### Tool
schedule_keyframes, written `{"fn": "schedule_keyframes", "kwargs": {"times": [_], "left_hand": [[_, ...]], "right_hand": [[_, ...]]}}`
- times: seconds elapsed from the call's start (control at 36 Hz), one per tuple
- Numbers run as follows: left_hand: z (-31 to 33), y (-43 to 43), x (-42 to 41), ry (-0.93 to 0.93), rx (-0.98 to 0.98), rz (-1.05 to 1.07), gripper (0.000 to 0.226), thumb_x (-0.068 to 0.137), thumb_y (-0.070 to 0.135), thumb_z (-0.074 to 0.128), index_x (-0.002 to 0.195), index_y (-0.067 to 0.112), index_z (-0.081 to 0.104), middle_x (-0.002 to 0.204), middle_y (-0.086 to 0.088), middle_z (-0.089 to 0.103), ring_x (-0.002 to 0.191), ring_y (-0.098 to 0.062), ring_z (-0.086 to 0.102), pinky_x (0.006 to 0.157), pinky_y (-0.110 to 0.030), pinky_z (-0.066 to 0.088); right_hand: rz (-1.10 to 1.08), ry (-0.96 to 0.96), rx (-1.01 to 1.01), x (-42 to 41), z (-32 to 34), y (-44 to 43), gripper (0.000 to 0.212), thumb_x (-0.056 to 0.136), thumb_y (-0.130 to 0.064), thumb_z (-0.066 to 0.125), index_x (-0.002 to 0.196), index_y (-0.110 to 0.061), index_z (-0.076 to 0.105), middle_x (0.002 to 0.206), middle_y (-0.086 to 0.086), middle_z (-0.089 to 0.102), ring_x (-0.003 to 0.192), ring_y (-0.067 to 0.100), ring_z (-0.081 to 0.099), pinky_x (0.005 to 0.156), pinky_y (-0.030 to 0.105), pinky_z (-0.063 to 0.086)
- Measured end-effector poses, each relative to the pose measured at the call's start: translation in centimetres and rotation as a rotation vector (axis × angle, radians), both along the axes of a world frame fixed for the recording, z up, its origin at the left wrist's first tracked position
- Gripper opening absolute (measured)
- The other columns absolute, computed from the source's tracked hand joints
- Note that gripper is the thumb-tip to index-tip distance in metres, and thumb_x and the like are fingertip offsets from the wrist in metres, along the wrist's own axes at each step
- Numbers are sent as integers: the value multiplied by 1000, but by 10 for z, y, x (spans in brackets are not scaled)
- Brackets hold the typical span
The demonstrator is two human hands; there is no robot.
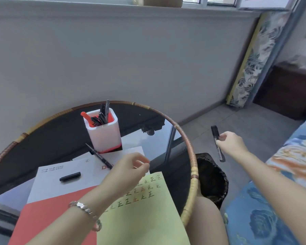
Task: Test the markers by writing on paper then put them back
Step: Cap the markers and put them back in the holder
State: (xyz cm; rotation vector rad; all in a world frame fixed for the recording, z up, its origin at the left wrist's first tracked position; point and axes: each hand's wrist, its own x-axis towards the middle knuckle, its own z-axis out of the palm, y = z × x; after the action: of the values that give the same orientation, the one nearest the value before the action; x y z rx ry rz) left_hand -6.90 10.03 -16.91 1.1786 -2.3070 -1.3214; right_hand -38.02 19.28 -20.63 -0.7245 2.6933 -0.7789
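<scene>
Your right hand [228, 142] pinched a black marker [217, 144] out past the table rim [185, 138], above the bin [210, 179]. Your left hand [129, 171] hovered curled over the yellow paper [145, 218]; I couldn't tell whether it held anything. You'd have done best bringing the marker back over the sheet first.

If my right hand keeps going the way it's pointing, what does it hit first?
Likely the table's woven rim. The right hand, gripping a black marker, points toward it, though height is unclear.

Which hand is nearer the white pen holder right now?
Left. The left hand hovers just front-right of the pen holder, above the table; the right hand is out past the table rim, holding a black marker.
</scene>
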Motion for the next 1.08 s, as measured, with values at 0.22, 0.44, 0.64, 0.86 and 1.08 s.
{"fn": "schedule_keyframes", "kwargs": {"times": [0.22, 0.44, 0.64, 0.86, 1.08], "left_hand": [[0, -7, 27, -12, 10, 51, 14, 90, 24, 50, 88, 33, 60, 90, 6, 69, 87, -24, 67, 75, -42, 56], [-7, -24, 68, -11, -44, 163, 12, 89, 27, 53, 88, 37, 60, 92, 10, 67, 86, -5, 64, 78, -34, 54], [-9, -46, 112, 45, -108, 321, 18, 90, 17, 52, 85, 33, 59, 89, 6, 67, 86, -6, 62, 65, -19, 45], [-21, -61, 133, 28, -217, 404, 17, 87, 11, 54, 94, 24, 62, 93, 10, 64, 90, -2, 58, 66, -8, 39], [-34, -68, 131, -118, -312, 352, 21, 85, 14, 61, 105, 15, 65, 101, 6, 59, 104, -15, 53, 89, -28, 43]], "right_hand": [[136, 62, 31, 35, 8, -15, 30, 85, -16, 52, 115, -14, 59, 118, 8, 62, 108, 26, 56, 85, 34, 44], [551, 100, -68, 149, 41, -44, 21, 88, -21, 50, 104, -22, 64, 95, -7, 64, 91, 14, 61, 81, 32, 51], [843, 124, -37, 238, 37, -88, 31, 89, -31, 52, 119, -20, 54, 101, -4, 57, 93, 14, 55, 75, 27, 43], [800, 237, 110, 270, 11, -129, 24, 89, -20, 50, 110, -9, 49, 112, 12, 57, 101, 31, 54, 73, 35, 43], [825, 58, -109, 257, 25, -102, 24, 90, -11, 42, 96, -8, 64, 89, 8, 60, 78, 27, 58, 68, 37, 48]]}}
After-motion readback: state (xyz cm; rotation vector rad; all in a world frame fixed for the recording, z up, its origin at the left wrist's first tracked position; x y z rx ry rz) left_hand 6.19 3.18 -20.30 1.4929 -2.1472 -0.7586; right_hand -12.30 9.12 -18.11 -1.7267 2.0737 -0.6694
